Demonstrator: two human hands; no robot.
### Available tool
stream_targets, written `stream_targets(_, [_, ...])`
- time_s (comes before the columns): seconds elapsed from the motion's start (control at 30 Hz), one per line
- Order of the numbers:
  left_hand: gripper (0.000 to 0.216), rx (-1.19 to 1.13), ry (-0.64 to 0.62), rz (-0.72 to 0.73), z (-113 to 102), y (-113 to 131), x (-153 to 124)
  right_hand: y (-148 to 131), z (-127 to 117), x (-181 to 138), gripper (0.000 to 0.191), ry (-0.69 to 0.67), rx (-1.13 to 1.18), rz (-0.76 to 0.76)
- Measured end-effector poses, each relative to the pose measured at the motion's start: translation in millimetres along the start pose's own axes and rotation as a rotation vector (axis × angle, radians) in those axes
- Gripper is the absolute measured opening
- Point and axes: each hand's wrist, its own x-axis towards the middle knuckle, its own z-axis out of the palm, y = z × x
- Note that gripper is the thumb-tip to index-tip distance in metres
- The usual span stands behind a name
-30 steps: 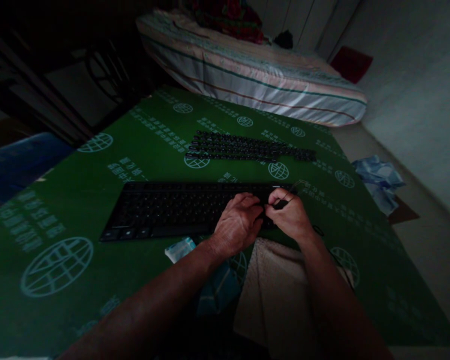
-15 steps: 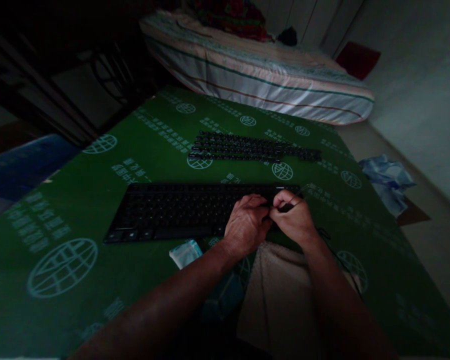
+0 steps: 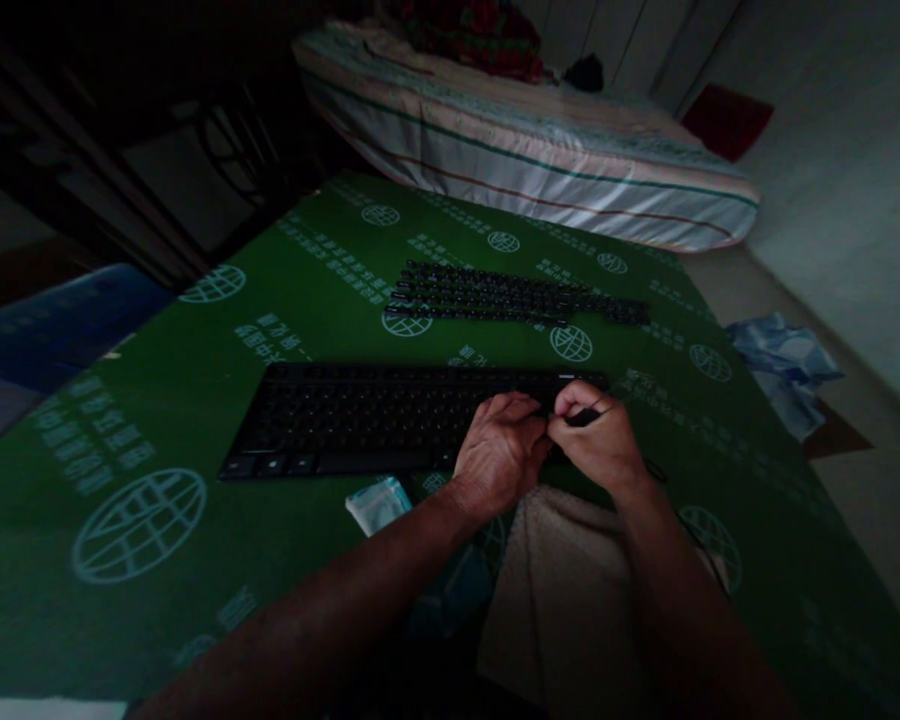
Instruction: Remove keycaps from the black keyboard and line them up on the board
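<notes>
A black keyboard (image 3: pixel 345 425) lies across the green table. Its bottom row shows wide keycaps, one with a window mark; the rows above look dark with small pale specks. Over its right part rests my left hand (image 3: pixel 497 445), fingers bent and held together. Close against it is my right hand (image 3: pixel 596 437), closed in a pinch, a dark narrow thing showing between its curled fingers. The fingertips of both hands meet above the keyboard, and what lies between them is hidden. Behind the keyboard, loose black keycaps (image 3: pixel 487 292) are laid out in rows.
A small pale blue-and-white packet (image 3: pixel 379 503) lies before the keyboard, beside my left forearm. Beige cloth (image 3: pixel 562 580) sits between my forearms. A thin black cable (image 3: pixel 694 540) runs by my right forearm. A bed (image 3: pixel 532 175) stands beyond the green table (image 3: pixel 270 550).
The whole view has shifted slightly, so things sit a little farther right. Both hands stay together over the keyboard's right part, with only a small change in the right hand's tilt.
</notes>
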Motion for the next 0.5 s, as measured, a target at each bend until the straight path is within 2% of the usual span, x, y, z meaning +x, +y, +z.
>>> stream_targets(0.17, [0.017, -0.102, 0.032, 0.014, -1, -3, -1, -5, -3, 1, 0.015, -0.018, 0.1, 0.064])
stream_targets(0.33, [0.012, -0.158, 0.035, -0.011, -3, -7, -1, -8, -12, 1, 0.029, -0.15, 0.165, 0.074])
stream_targets(0.5, [0.012, -0.217, 0.077, -0.01, -3, -8, -3, -5, -16, 1, 0.033, -0.241, 0.228, 0.069])
